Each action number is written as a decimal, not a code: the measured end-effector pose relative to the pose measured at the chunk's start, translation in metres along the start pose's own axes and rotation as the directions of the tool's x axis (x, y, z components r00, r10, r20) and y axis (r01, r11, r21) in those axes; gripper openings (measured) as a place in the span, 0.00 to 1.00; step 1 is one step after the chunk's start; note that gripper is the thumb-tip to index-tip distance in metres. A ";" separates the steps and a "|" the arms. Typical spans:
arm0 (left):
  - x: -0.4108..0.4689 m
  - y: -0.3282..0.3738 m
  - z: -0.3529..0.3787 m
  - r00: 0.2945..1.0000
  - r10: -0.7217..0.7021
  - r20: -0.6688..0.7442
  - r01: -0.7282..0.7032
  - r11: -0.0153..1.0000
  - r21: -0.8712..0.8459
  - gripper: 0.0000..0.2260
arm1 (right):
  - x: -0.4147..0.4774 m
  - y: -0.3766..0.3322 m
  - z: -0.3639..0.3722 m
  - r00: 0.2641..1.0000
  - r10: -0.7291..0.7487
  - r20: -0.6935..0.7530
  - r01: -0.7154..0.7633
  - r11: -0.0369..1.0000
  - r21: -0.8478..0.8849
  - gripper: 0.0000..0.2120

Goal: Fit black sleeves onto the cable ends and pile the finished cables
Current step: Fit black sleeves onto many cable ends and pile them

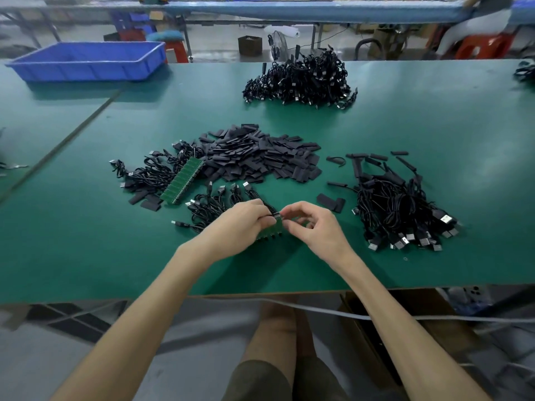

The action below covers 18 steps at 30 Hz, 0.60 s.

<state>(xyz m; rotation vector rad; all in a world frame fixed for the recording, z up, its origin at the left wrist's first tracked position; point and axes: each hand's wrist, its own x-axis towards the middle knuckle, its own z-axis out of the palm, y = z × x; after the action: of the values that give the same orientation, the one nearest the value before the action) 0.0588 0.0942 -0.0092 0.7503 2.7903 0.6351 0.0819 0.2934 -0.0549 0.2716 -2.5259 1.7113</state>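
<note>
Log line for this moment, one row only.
left grip: pinches cable end | right grip: pinches same end | sleeve pile: behind both

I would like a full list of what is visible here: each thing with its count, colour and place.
table: one, green, under everything.
tray: one, blue, far left.
sleeve heap: one, black, table centre.
far cable pile: one, black, behind the sleeve heap.
right cable pile: one, black, near right.
long board strip: one, green, left of the sleeve heap.
small board strip: one, green, near centre.
cable end: one, black, above the small board strip.
left hand: one, pinches the cable end.
right hand: one, pinches the cable end.
</note>
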 end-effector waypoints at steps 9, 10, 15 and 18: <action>0.007 0.004 0.008 0.998 -0.003 -0.067 0.003 1.000 0.004 0.14 | 0.003 0.007 0.002 0.998 0.057 -0.003 -0.057 0.998 -0.034 0.05; 0.007 0.005 0.009 0.997 -0.005 -0.078 0.006 1.000 0.008 0.13 | 0.003 0.007 0.002 0.998 0.058 -0.005 -0.058 0.998 -0.035 0.06; 0.005 0.012 0.013 0.991 -0.039 -0.130 0.042 0.999 0.020 0.12 | 0.002 0.010 0.002 0.998 0.060 -0.020 -0.061 0.998 -0.021 0.08; 0.004 0.015 0.014 0.989 -0.053 -0.135 0.053 0.999 0.001 0.11 | 0.003 0.011 0.002 0.998 0.060 -0.027 -0.062 0.997 -0.047 0.08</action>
<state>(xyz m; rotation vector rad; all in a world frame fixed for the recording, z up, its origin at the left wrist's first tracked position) 0.0660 0.1131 -0.0155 0.6543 2.9240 0.6950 0.0774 0.2951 -0.0655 0.1702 -2.5787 1.6610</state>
